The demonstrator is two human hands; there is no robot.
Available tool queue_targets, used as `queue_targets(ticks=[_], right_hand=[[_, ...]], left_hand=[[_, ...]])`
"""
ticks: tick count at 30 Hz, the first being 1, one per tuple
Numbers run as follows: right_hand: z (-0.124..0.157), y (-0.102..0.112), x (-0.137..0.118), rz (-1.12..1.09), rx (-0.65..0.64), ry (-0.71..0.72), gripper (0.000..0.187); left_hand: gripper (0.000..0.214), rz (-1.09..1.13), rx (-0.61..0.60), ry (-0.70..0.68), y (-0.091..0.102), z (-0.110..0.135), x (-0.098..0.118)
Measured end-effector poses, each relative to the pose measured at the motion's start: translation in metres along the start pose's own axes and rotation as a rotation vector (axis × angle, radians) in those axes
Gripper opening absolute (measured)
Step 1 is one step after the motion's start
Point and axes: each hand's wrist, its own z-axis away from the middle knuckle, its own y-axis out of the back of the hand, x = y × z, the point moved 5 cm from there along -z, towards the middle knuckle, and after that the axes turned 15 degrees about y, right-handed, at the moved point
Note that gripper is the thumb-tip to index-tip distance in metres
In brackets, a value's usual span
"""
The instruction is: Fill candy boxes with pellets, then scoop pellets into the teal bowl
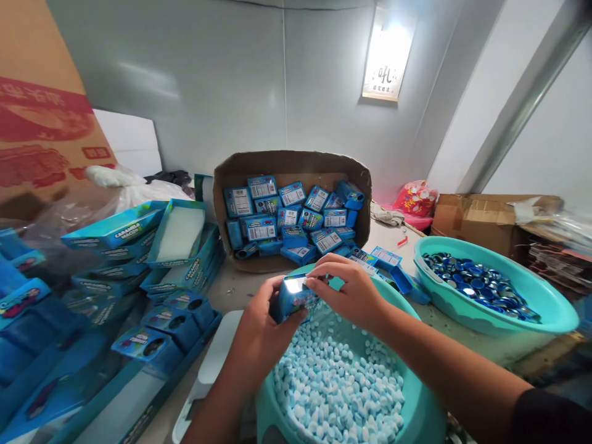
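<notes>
Holding a small blue box (291, 301) over a teal tub (428, 394), the left hand (263, 324) wraps it from the left and below, with the thumb along its near lower side and the fingers around its far left side. The box sits tilted within that grip, its shiny upper face exposed between the two hands and catching the light. The right hand (349, 287) comes in from the other side, palm down, its fingers bent to a narrow gap and its thumb and fingertips touching the box's upper right edge; whether they pinch a part of it, I cannot tell.

Beneath both hands, the tub holds a heap of small pale blue and white pieces (342, 382), well below the rim. Just beyond the tub, a brown carton (296, 166) lies with its open side toward the person, filled with similar blue boxes (261, 228), some spilling out on the right. To the right stands a teal basin (562, 308) of shiny blue and silver caps (476, 280). On the left, blue display trays (118, 228) are stacked, and nearer the left forearm a longer tray (123, 394) carries upright blue boxes with dark round openings (152, 348).
</notes>
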Motion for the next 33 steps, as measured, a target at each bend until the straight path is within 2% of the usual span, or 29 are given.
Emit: queue_targets(ticks=[8,15,25,33], right_hand=[[0.0007,-0.0016,0.0037,0.014,-0.011,-0.041,0.012],[-0.0008,-0.0015,0.0029,0.001,0.006,-0.024,0.009],[0.0014,0.0019,0.0052,0.036,0.075,-0.042,0.007],[-0.0002,0.0047,0.0098,0.081,0.083,-0.088,0.016]], left_hand=[[0.052,-0.149,-0.038,-0.019,-0.0010,-0.0003,-0.0033],[0.052,-0.107,-0.054,-0.013,-0.0019,-0.0054,-0.0087],[0.053,-0.118,-0.054,0.016,-0.0015,0.0017,-0.0018],[0.055,-0.007,0.027,0.000,0.0020,-0.0025,-0.0068]])
